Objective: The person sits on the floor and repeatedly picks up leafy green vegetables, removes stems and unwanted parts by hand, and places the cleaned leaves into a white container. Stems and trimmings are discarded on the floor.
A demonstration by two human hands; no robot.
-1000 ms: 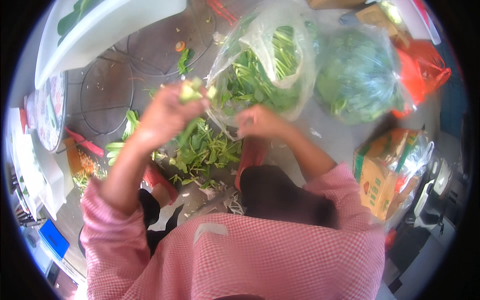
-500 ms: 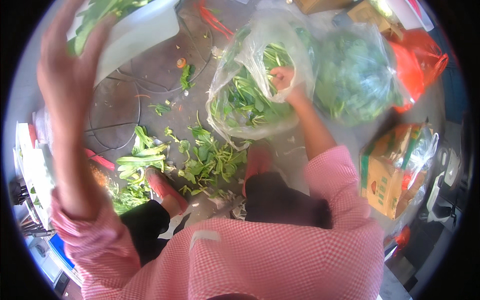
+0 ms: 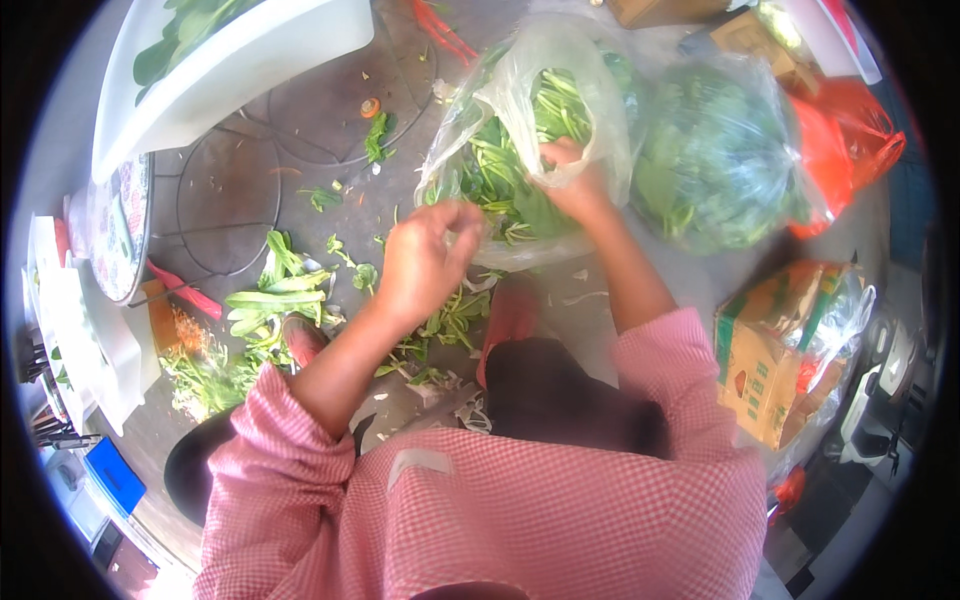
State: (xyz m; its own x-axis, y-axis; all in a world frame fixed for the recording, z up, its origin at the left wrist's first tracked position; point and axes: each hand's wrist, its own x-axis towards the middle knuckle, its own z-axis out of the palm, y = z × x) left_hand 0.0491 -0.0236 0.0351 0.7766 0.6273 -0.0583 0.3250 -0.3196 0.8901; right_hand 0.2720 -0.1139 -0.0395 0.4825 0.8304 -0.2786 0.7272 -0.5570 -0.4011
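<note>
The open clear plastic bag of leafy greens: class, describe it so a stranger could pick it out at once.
Start at the big white tub at upper left and move right across the grey floor. The open clear plastic bag of leafy greens lies there, the right hand inside it, the left hand at its mouth. Unlike the closed clear bag of greens beside it, its mouth gapes open.

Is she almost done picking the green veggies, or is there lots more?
Some looks done: trimmed leaves lie on the ground and greens sit in the white tub. In hand: the right hand is inside the open bag, the left hand at its edge. Left: that bag holds plenty, and a second bag is full.
</note>
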